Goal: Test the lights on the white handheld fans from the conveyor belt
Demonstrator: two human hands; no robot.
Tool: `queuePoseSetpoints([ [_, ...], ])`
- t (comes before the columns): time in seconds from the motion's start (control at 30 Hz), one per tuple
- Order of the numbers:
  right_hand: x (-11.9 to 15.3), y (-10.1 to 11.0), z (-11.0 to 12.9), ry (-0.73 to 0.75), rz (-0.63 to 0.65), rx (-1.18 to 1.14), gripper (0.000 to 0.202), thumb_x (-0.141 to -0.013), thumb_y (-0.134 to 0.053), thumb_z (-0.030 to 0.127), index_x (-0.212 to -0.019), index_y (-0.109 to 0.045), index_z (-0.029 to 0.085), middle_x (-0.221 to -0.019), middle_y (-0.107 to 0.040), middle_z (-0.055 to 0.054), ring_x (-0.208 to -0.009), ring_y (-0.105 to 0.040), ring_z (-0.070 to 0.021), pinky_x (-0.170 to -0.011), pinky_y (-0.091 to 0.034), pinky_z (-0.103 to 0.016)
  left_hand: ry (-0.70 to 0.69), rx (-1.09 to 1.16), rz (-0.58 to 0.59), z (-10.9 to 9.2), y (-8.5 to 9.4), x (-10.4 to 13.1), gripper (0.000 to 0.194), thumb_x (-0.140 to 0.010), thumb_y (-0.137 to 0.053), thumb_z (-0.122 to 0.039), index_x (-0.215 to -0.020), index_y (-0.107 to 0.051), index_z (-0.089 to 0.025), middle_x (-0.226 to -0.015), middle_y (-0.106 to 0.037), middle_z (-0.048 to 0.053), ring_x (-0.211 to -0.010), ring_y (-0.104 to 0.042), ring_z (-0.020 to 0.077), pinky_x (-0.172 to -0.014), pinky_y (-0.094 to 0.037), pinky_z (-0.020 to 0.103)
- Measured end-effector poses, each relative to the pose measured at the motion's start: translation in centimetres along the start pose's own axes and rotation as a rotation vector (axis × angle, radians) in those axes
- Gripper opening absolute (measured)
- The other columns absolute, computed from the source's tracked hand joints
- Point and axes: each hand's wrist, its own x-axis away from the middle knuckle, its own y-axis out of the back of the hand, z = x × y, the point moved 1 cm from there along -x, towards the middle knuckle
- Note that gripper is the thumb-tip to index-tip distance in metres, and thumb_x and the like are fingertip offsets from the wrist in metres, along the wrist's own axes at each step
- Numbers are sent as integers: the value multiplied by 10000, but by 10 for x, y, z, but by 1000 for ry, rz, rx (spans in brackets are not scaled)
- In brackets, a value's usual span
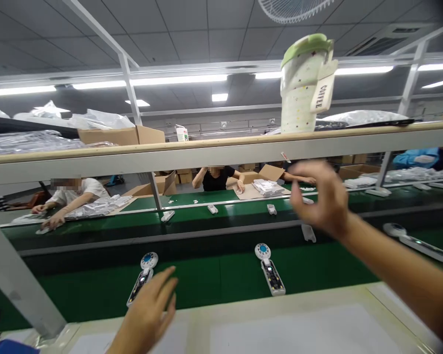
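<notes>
The strap (322,93) on the white bottle (303,83) reads "COFFEE".

left hand (151,309): low, fingers spread, empty | right hand (323,199): raised, forearm outstretched, fingers loosely curled, empty

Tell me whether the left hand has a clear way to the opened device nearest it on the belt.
Probably yes: the left hand hovers open right beside the opened device on the green belt, with nothing between them.
</notes>
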Motion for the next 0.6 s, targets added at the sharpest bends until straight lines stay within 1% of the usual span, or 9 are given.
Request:
queuePoseSetpoints([
  [0.03,35,-7,18,-37,148,-101,368,-720,-562,135,-1076,-540,228,-899,-633,-46,-832,-602,-209,-794,-460,-358,-12,-112,-25,8,6,-14,322,-733,-590,-409,-990,-591,-216,-1237,-478,97,-1124,-438,288,-947,-358,408],
  [0.07,71,-16,34,-165,355,-170,266,-738,-543,162,-988,-578,245,-808,-646,-35,-728,-609,-196,-736,-474,-340,16,-234,-53,20,14,-27,344,-699,-600,-429,-956,-594,-200,-1225,-480,114,-1130,-427,322,-946,-339,413],
  [0.13,143,-38,53,-689,737,-194,228,-780,-503,298,-979,-580,218,-885,-650,-85,-775,-614,-227,-726,-463,-338,192,-424,-105,49,33,-45,365,-690,-548,-468,-881,-580,-158,-1112,-528,158,-1050,-475,362,-873,-359,432],
  [0.2,202,-58,63,-1240,957,-178,323,-799,-448,412,-1007,-544,184,-984,-625,-121,-905,-594,-274,-748,-441,-353,434,-423,-114,80,49,-54,354,-710,-493,-490,-710,-555,-142,-843,-592,147,-884,-555,353,-764,-395,409],
  [0.23,222,-68,65,-1327,1018,-191,338,-818,-399,420,-937,-550,142,-885,-637,-147,-847,-612,-291,-700,-444,-364,494,-415,-115,92,55,-57,360,-709,-491,-493,-613,-527,-148,-694,-584,125,-795,-575,348,-709,-404,397],
  [0.3,248,-86,68,-1399,1090,-253,336,-812,-395,438,-757,-541,141,-687,-627,-132,-692,-625,-294,-620,-435,-365,566,-382,-127,110,62,-63,360,-692,-521,-482,-513,-461,-175,-529,-526,71,-698,-588,320,-638,-406,354],
  [0.4,261,-106,72,-1457,1094,-326,270,-676,-581,432,-673,-482,180,-669,-614,-105,-675,-616,-307,-593,-419,-361,633,-326,-175,121,64,-71,323,-626,-620,-407,-512,-400,-200,-474,-483,24,-665,-591,300,-590,-399,328],
  [0.5,263,-118,81,-1544,1045,-384,297,-539,-684,315,-682,-452,196,-709,-613,-80,-741,-615,-313,-620,-425,-354,684,-240,-193,117,58,-80,328,-532,-697,-282,-504,-379,-209,-428,-434,-1,-663,-588,320,-568,-398,340],
  [0.6,266,-125,93,-1636,991,-499,237,-601,-624,326,-726,-477,188,-733,-619,-62,-746,-632,-255,-618,-459,-315,686,-49,-141,105,34,-88,277,-547,-696,-266,-537,-428,-199,-458,-469,7,-639,-596,286,-562,-433,341],
])
